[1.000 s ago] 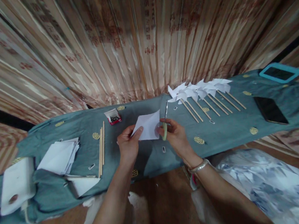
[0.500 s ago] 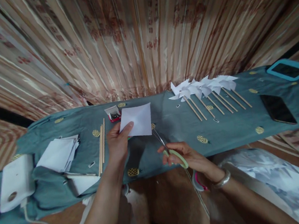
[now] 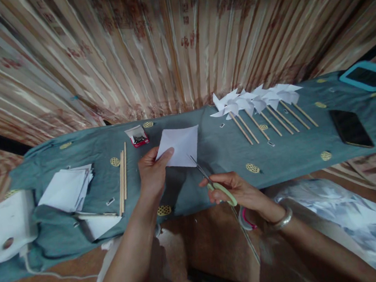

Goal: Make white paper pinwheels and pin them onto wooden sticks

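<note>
My left hand (image 3: 153,171) pinches a square sheet of white paper (image 3: 180,144) by its left edge, thumb on top, above the cloth. Faint diagonal creases cross the sheet. In my right hand (image 3: 232,190) is a pair of scissors (image 3: 221,192) with pale green handles, fingers through the loops. The blades point up and left at the sheet's lower right corner; one tip shows over the paper. Left of the sheet stands a small red-and-white box (image 3: 138,137) of dark metal pins. Several wooden sticks (image 3: 123,184) lie left of my left hand.
Finished paper pinwheels (image 3: 228,104) on sticks lie in a row at the back right. Beyond them are a dark phone (image 3: 351,129) and a blue-framed device (image 3: 369,76). A stack of white paper (image 3: 64,189) and a white corded box (image 3: 12,226) sit at the left.
The paper in my left hand has shifted right and the scissors' blades have come onto its lower right corner. The whole view has shifted slightly.
</note>
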Motion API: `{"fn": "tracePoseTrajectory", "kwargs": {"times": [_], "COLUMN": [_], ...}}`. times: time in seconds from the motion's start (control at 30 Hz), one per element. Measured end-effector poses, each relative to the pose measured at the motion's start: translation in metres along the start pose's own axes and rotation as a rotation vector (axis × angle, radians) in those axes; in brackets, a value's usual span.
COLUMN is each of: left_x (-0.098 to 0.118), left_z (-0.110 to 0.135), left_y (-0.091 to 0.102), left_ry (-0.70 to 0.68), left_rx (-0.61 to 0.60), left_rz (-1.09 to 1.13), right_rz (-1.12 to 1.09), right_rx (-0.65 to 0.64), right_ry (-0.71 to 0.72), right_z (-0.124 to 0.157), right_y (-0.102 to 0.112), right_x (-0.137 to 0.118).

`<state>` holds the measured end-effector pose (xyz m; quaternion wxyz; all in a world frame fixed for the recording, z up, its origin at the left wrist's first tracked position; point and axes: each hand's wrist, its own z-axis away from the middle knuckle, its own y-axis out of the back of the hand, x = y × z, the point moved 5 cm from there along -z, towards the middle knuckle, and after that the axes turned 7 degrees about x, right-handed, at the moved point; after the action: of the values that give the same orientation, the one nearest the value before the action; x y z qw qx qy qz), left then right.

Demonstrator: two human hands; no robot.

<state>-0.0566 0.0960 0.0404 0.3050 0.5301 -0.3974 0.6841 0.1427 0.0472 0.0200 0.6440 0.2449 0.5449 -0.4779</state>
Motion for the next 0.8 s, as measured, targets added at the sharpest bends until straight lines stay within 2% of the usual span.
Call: {"fn": "tracePoseTrajectory", "kwargs": {"times": [0.8], "left_x": [-0.0052], "left_z": [0.0028], "left_y": [-0.0005], "left_ry": [0.03], "left_rx": [-0.021], "left_rz": [-0.026], "right_rz": [0.023], "right_rx": [0.004], "right_ry": [-0.085], "right_z": [0.0015], "right_y": [-0.0016], "right_x": [-0.0045]}}
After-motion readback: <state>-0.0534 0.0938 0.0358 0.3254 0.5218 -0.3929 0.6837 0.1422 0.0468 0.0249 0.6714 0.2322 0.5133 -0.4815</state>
